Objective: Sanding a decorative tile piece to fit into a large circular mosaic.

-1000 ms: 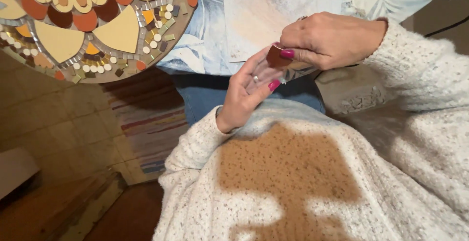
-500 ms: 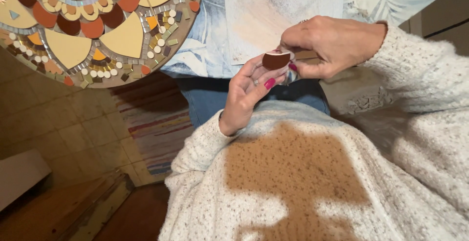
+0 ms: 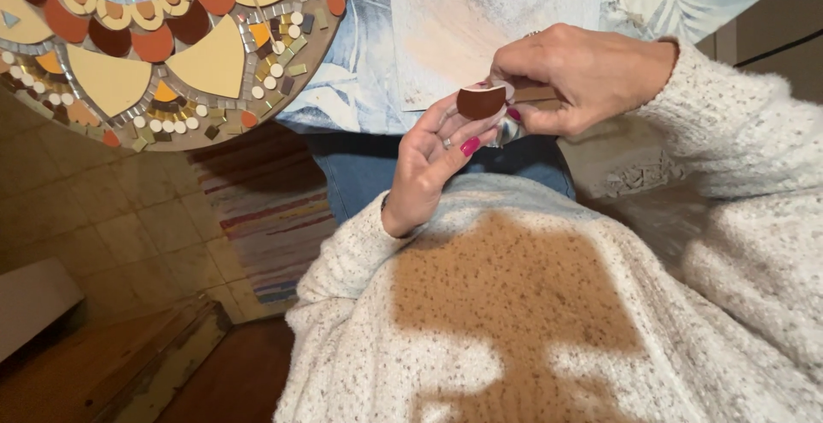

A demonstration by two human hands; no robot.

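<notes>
My left hand (image 3: 431, 164) is raised palm up over my lap, and its fingertips pinch a small brown tile piece (image 3: 480, 102) with one curved edge and a pale rim. My right hand (image 3: 585, 70) meets it from the right, its fingers closed around a tool of which only a shiny metal tip (image 3: 511, 132) and a tan strip show below the tile. The right thumb touches the tile's right edge. Both arms wear a speckled cream sweater (image 3: 514, 320).
A round mosaic (image 3: 214, 63) of orange, brown and cream tiles fills the upper left. A blue leaf-patterned cloth (image 3: 369, 72) lies beyond my hands. Below are a striped rug (image 3: 266, 209), a tiled floor (image 3: 103, 209) and a wooden ledge (image 3: 111, 372).
The brown tile piece has turned in my fingers from nearly edge-on to face up. Both hands stay together, shifted only slightly.
</notes>
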